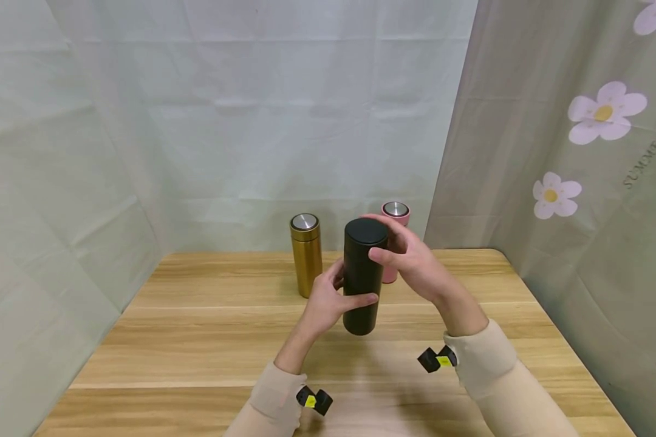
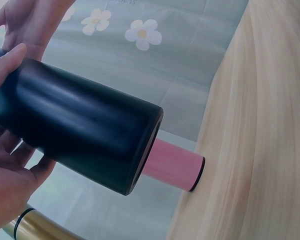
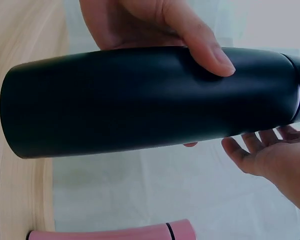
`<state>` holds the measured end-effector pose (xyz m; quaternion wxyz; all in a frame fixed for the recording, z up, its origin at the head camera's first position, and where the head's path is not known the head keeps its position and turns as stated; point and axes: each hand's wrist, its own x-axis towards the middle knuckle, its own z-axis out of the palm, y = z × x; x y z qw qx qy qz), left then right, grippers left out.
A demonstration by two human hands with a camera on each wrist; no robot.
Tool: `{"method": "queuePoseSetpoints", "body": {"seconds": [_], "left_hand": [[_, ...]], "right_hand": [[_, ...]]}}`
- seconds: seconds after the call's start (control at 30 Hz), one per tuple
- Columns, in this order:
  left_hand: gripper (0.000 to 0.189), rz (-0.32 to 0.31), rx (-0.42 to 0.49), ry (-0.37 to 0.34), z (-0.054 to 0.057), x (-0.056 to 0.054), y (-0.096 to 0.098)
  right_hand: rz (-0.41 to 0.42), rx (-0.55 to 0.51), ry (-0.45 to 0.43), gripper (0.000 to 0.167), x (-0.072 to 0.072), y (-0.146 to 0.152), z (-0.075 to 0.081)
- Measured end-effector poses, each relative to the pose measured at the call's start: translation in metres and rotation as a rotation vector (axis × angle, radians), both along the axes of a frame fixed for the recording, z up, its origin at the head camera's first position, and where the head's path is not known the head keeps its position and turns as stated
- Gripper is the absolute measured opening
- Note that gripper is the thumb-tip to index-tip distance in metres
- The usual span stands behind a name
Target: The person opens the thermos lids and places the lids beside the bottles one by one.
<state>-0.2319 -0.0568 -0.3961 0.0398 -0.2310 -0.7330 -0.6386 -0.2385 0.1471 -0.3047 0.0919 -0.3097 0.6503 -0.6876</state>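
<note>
A black thermos bottle [image 1: 359, 273] is held off the table, nearly upright, in front of me. My left hand [image 1: 324, 301] grips its lower half, with the thumb across the near side and the fingers behind. My right hand [image 1: 418, 265] holds the top by the lid, its thumb on the near side. Both hands also show around the black bottle [image 3: 140, 105] in the right wrist view. Behind it stand a gold thermos [image 1: 307, 261] on the left and a pink thermos [image 1: 389, 274] on the right, the pink one partly hidden by my right hand.
The wooden table [image 1: 197, 340] reaches back to a pale curtain [image 1: 284, 109]. A grey curtain with white flowers [image 1: 607, 113] hangs along the right side. The gold and pink bottles stand close to the table's back edge.
</note>
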Motion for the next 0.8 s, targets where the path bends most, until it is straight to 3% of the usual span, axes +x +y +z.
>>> {"method": "queuePoseSetpoints", "body": {"seconds": [0.1, 0.37, 0.8], "left_hand": [[0.068, 0.006, -0.005, -0.006, 0.000, 0.000, 0.000], [0.066, 0.018, -0.002, -0.001, 0.000, 0.001, -0.001], [0.068, 0.004, 0.007, 0.017, -0.001, 0.001, 0.000]], "right_hand": [[-0.003, 0.011, -0.009, 0.082, 0.000, 0.001, -0.001], [-0.196, 0.057, 0.079, 0.091, 0.011, -0.008, -0.004], [-0.183, 0.028, 0.103, 0.080, 0.014, -0.012, -0.006]]}}
